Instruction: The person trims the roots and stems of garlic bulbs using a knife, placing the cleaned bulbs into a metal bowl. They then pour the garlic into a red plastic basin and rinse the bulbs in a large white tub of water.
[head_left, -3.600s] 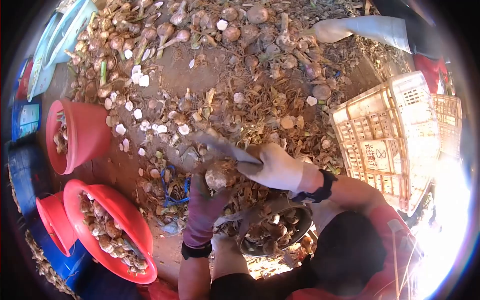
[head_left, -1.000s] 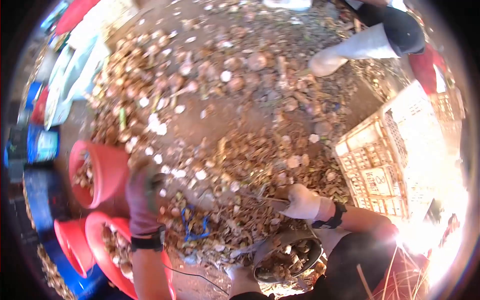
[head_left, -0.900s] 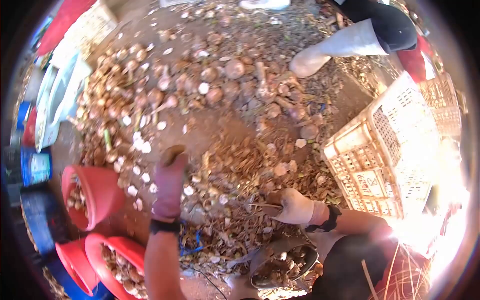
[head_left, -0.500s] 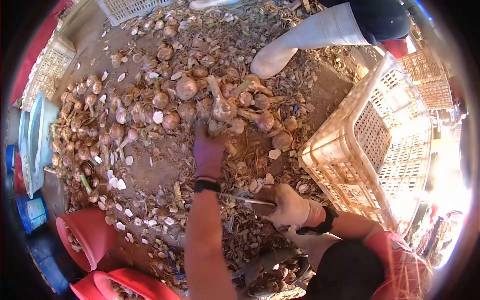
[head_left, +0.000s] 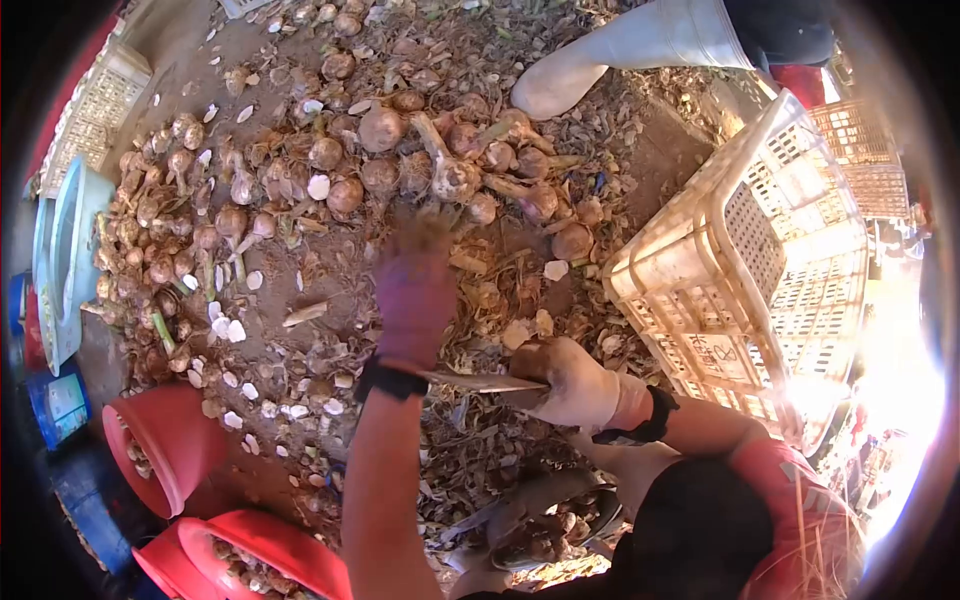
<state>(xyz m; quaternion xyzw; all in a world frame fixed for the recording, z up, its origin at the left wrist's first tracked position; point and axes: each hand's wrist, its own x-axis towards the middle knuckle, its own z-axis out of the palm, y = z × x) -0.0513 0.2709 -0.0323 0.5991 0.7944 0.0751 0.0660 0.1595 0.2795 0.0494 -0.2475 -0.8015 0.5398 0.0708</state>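
My left hand (head_left: 415, 300), in a purple glove, is over the littered ground just in front of the heap of brown bulbs (head_left: 455, 180). Its fingers are smeared by motion and overlap a rooty, brownish thing, so I cannot tell whether they hold it. A knife (head_left: 485, 382) is gripped in my right hand (head_left: 568, 385), which wears a pale, soiled glove. The blade points left, towards my left wrist. Dry stems stick out from many bulbs, and white cut slices (head_left: 235, 330) lie scattered among husks.
A dirty white plastic crate (head_left: 680, 300) stands at the right. Another person's white boot (head_left: 565, 80) is at the top. Red buckets (head_left: 170, 440) and a light blue tub (head_left: 68, 260) line the left side. Near my body is a dark container (head_left: 530, 530) with pieces inside.
My left hand has drawn back from the bulb heap towards me and is blurred. My right hand keeps the knife in about the same place. The view has shifted slightly.
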